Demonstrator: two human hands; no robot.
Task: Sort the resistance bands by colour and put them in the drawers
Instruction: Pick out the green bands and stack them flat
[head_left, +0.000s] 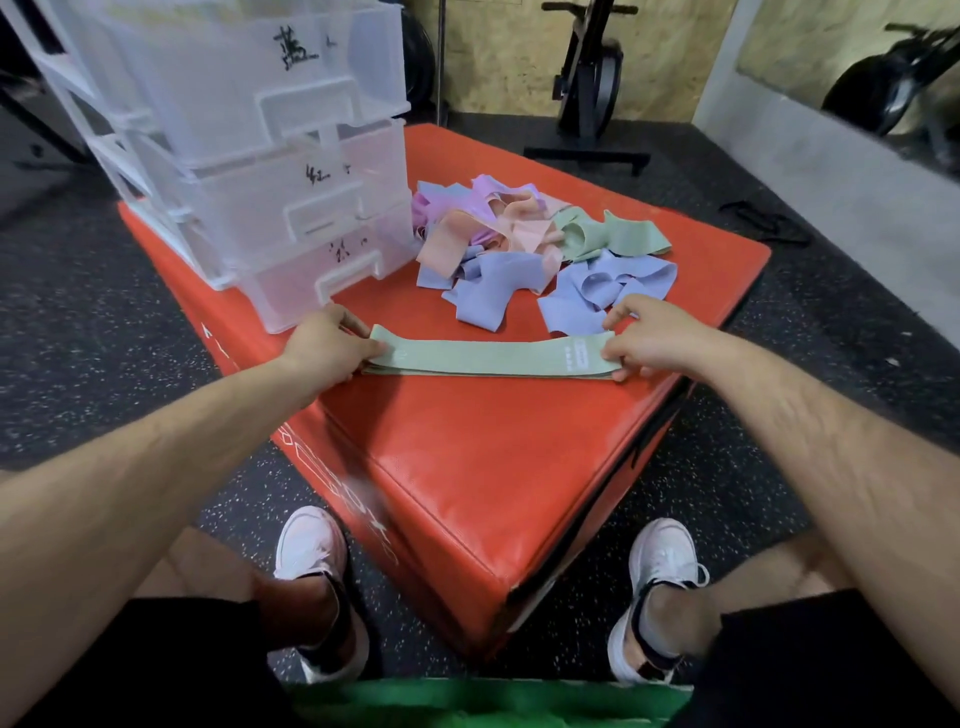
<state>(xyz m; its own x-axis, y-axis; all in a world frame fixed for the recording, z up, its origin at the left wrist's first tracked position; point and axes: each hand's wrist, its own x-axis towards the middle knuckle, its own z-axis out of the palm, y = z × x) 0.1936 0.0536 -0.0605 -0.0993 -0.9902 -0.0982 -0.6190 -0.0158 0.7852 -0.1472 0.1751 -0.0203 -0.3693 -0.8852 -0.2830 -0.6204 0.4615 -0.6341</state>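
Note:
A flat stack of light green resistance bands (488, 358) lies stretched out on the red padded box (467, 467). My left hand (327, 345) pinches its left end and my right hand (649, 332) pinches its right end. Behind it sits a loose pile of bands: blue (597, 291), pink (498, 228), purple (467, 197) and green (613, 234). A clear plastic drawer unit (249, 156) with three drawers marked in black pen stands at the box's back left.
Speckled black rubber floor surrounds the box. An exercise bike (592, 78) stands behind, a second machine (893, 78) at the far right. My two white shoes rest on the floor in front of the box, and a green surface edges the frame's bottom.

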